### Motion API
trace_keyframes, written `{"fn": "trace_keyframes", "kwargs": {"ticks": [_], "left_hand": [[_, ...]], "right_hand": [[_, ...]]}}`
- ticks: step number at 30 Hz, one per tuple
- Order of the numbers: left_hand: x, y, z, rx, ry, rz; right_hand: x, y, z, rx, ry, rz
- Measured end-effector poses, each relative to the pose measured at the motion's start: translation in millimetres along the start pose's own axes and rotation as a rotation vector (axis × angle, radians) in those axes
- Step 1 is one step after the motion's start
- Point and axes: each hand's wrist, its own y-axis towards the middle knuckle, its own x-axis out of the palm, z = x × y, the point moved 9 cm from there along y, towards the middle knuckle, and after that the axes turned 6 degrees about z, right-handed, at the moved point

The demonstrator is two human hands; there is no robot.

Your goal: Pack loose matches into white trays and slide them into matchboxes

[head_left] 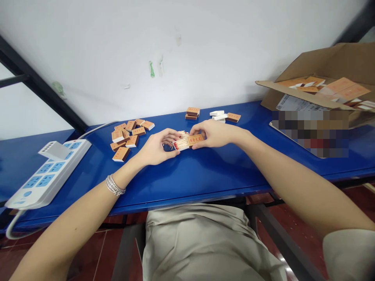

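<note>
Between my hands, just above or on the blue table, is a matchbox (195, 139) with its white tray (182, 146) slid partly out to the left. Red-tipped matches (181, 143) fill the tray. My left hand (159, 146) is closed around the tray's end, thumb below and fingers behind. With thumb and fingers, my right hand (212, 132) grips the orange sleeve. More matches show behind the tray near my left fingertips; how they lie is partly hidden. Left of my hands lies a loose heap of closed matchboxes (131, 141).
Two stacked matchboxes (192, 113) stand near the wall. White trays (218, 114) and an orange sleeve (234, 117) lie behind my right hand. An open cardboard box (281, 88) with matchbox packs is at right, a white power strip (47, 177) at left. The blue table (181, 177) ends close to my lap.
</note>
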Motion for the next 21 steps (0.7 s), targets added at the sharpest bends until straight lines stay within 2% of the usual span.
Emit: {"fn": "trace_keyframes", "kwargs": {"ticks": [11,21], "left_hand": [[-1.1,2.4,-7.6,-0.047,-0.147,0.022],[-5.8,4.2,-16.4,-0.093,-0.234,0.079]], "right_hand": [[0.8,1.2,-0.6,0.014,0.007,-0.009],[-1.3,1.6,-2.3,-0.021,0.085,0.053]]}}
